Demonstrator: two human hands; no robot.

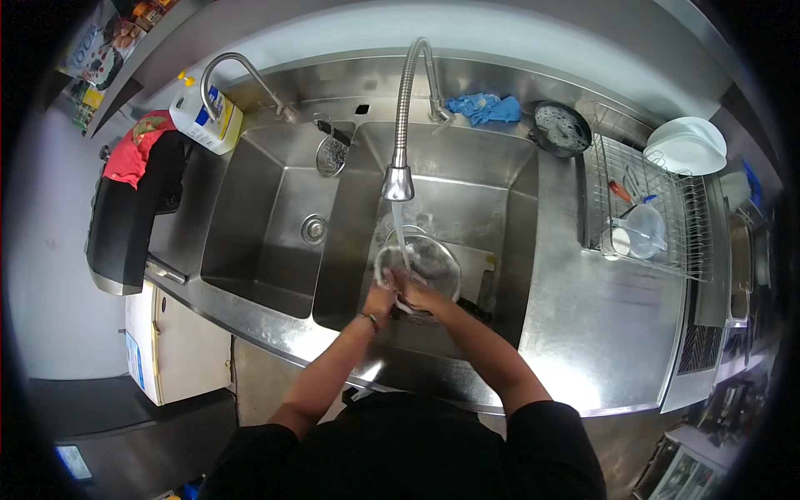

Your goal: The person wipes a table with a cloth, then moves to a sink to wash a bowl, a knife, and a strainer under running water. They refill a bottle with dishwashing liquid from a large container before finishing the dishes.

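Observation:
In the right basin (522, 208), my left hand (384, 288) and my right hand (412, 291) are close together at the near left side of a round, clear-looking bowl (435, 265). Water (399, 227) runs from the spring-neck faucet (398, 182) down onto the fingers. Both hands look closed, the fingers curled and wet with white suds. Whatever lies between them is too blurred to name. Beneath the bowl, a pale flat piece (473, 271) and a dark handle (473, 310) partly show on the basin floor.
The left basin (275, 225) has a strainer (332, 155) at its back corner. A jug (207, 117) stands behind it on the left. Along the back right are a blue cloth (483, 108) and a sudsy dark pan (562, 129). A wire dish rack (692, 225) holds plates (687, 146) and utensils.

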